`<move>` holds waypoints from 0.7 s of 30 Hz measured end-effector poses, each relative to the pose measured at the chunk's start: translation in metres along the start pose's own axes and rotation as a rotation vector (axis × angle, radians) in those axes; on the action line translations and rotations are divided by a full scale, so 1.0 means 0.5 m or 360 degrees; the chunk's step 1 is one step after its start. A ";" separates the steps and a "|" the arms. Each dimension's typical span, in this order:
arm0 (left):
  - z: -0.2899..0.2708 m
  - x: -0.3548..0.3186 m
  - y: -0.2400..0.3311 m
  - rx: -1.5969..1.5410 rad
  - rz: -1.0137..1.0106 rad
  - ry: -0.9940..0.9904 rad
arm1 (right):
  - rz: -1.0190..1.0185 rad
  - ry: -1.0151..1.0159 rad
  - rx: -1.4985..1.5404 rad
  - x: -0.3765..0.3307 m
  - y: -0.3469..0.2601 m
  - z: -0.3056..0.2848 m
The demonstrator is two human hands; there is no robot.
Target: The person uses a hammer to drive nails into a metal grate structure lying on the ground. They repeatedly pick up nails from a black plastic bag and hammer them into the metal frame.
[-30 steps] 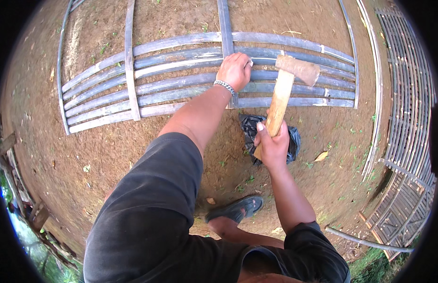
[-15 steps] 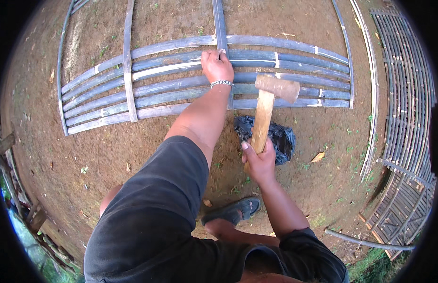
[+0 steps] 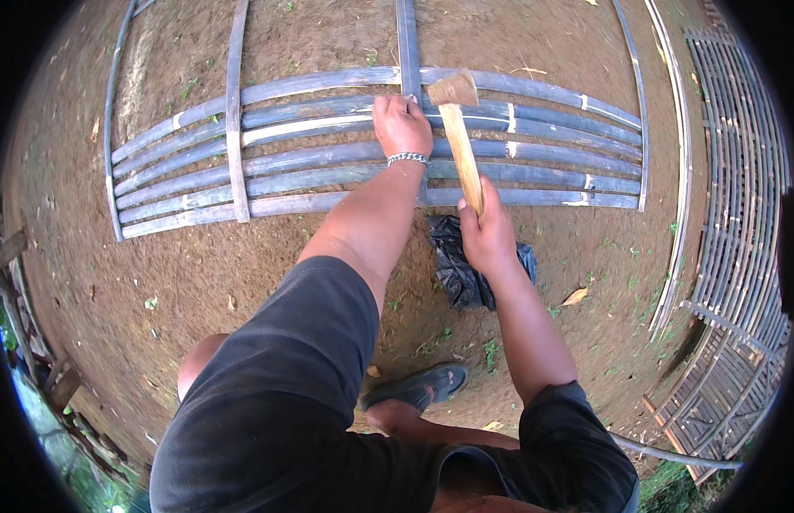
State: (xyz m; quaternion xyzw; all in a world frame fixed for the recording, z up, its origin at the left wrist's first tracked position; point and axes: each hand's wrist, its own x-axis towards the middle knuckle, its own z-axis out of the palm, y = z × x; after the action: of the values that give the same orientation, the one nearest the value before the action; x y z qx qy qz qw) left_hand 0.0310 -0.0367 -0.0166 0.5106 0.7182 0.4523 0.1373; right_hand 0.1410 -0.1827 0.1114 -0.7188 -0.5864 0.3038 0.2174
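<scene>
My right hand (image 3: 489, 231) is wrapped round the handle of a wooden mallet (image 3: 462, 154), whose thick round head is up beside my left hand. My left hand (image 3: 402, 128), with a chain bracelet at the wrist, is closed at a crossing of the bamboo slats. Whatever its fingers pinch is too small or hidden to make out. Under it lies a frame of flat grey bamboo slats (image 3: 311, 156), several running side to side. A long upright slat (image 3: 408, 43) crosses them just beyond my left hand.
Behind my right wrist, a black plastic bag (image 3: 458, 272) rests on the bare soil (image 3: 268, 342). Long thin bamboo strips (image 3: 677, 188) lie to the right, beside a large slatted bamboo panel (image 3: 730, 171). My sandalled foot (image 3: 418, 389) is below the bag.
The mallet and my right hand have moved up and forward, bringing the mallet head closer to my left hand. My left hand stays at the same crossing of slats.
</scene>
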 end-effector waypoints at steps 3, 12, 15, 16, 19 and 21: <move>0.000 0.000 0.004 -0.0009 -0.0013 -0.0008 | -0.0007 -0.0056 0.0002 0.026 0.008 0.012; 0.000 -0.002 0.004 0.0043 -0.0070 -0.0044 | -0.0124 -0.0183 -0.0092 0.069 0.041 0.024; 0.001 0.001 0.007 0.0061 -0.0061 -0.0029 | -0.0105 -0.0250 -0.0167 0.080 0.047 0.026; 0.001 -0.001 0.010 0.0073 -0.0053 -0.0014 | -0.0087 -0.0280 -0.0202 0.085 0.049 0.026; -0.001 -0.001 0.011 0.0049 -0.0052 -0.0018 | 0.0012 -0.0235 -0.0171 0.102 0.027 0.011; -0.003 -0.001 0.008 0.0031 -0.0071 -0.0036 | -0.0123 -0.0145 -0.0121 0.109 0.012 0.001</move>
State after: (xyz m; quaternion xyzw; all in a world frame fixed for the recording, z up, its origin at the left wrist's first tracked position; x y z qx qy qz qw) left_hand 0.0325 -0.0377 -0.0128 0.5008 0.7323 0.4363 0.1504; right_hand 0.1521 -0.1307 0.0970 -0.6888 -0.6340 0.3051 0.1747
